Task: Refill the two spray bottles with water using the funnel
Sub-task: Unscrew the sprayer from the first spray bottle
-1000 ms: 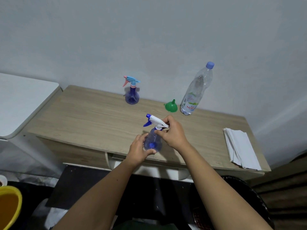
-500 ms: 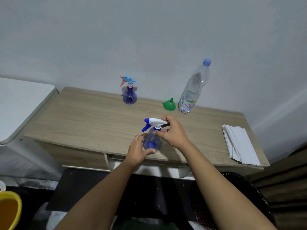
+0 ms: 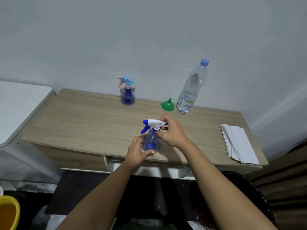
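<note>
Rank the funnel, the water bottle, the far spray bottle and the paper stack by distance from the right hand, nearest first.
1. Funnel, just behind the right hand.
2. Water bottle, right of the funnel.
3. Far spray bottle at back left and paper stack at right: too close to call.

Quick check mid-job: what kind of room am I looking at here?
Probably a plain home room or utility corner: a small wooden desk against a bare painted wall, and a yellow bucket on the floor.

I see near spray bottle [image 3: 151, 143]: clear blue body, white head, dark blue trigger. Far spray bottle [image 3: 127, 97]: violet body, light blue head, pink trigger. Funnel [image 3: 167, 105] green. Water bottle [image 3: 191, 90] clear, lilac cap. Counter [image 3: 83, 120] pale woodgrain. Papers [image 3: 237, 143] white.
</note>
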`<state>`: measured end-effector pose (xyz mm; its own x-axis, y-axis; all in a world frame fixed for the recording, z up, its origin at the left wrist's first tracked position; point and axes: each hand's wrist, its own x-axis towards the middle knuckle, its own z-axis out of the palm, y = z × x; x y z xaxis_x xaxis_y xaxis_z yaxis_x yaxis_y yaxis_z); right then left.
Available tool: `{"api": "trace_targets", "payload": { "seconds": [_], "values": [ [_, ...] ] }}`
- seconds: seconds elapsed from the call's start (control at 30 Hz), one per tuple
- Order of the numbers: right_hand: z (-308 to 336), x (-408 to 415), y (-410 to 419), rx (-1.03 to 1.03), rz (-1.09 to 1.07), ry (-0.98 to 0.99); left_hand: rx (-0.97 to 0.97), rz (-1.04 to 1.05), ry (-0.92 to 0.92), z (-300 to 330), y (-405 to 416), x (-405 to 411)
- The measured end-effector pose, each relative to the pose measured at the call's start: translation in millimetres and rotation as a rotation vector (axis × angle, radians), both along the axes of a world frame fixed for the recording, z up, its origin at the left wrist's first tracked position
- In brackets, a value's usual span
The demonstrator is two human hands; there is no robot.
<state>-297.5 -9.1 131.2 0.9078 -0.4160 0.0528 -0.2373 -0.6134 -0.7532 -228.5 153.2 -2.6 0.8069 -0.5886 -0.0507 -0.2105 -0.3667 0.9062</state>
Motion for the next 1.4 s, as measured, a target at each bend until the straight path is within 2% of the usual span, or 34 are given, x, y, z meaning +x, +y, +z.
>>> {"api": "trace_targets", "payload": {
  "seconds": [0.3,0.6,0.9,1.23,1.4],
  "values": [
    [7,2,6,-0.022,-0.039,-0.025,-0.035,-0.005,0.018,0,1,0],
    [56,4,3,0.113,-0.103,-0.226,-0.046,-0.007,0.003,-6,2,2],
    [101,-6,-17,0.149,-0.204,-0.404,-0.049,-0.011,0.019,-6,-1,3],
    [104,-32,-38,0.242,-0.335,-0.509,-0.045,-0.001,-0.013,-11,-2,5],
    [79,-41,-46,0.212,-0.385,-0.438,-0.047,0.007,-0.02,-13,-2,3]
  ]
}}
